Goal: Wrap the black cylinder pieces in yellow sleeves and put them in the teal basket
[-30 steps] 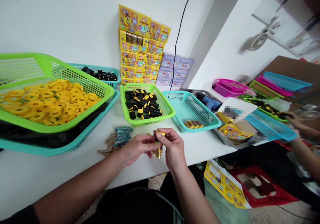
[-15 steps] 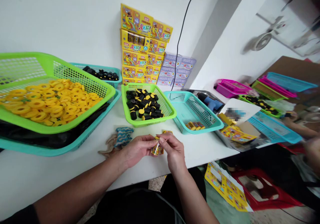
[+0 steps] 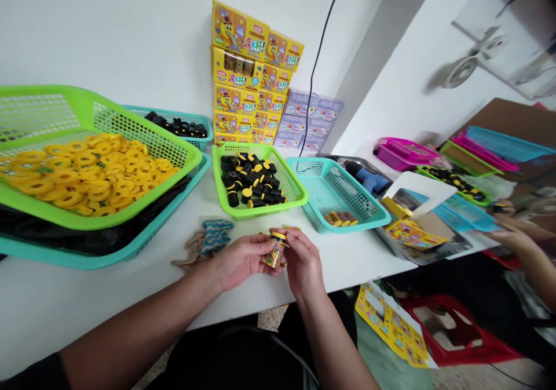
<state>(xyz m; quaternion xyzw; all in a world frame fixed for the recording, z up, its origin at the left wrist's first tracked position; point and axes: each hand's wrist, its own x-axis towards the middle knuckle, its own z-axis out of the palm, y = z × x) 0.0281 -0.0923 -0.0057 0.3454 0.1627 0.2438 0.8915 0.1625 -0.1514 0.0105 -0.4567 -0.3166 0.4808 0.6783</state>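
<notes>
Both my hands meet over the white table's front edge. My left hand (image 3: 242,261) and my right hand (image 3: 302,262) hold a small labelled cylinder (image 3: 275,254) upright between their fingers, with a yellow-and-black cap (image 3: 278,237) on top. A small yellow piece (image 3: 292,228) lies on the table just beyond my right fingers. Nearest ahead stands a lime-green basket (image 3: 299,196) of black-and-yellow cylinders (image 3: 247,181). A blue-and-tan cloth (image 3: 215,236) lies left of my left hand.
A large green basket (image 3: 108,219) of yellow rings sits on a teal basket at left. A teal basket (image 3: 369,222) holds small yellow packs. Yellow boxes (image 3: 247,83) stand stacked at the back. A co-worker's hand (image 3: 510,236) reaches over trays at right.
The cylinder now stands upright with its cap showing on top, held a little higher between my hands. The co-worker's hand has come into view lower right, over the blue tray.
</notes>
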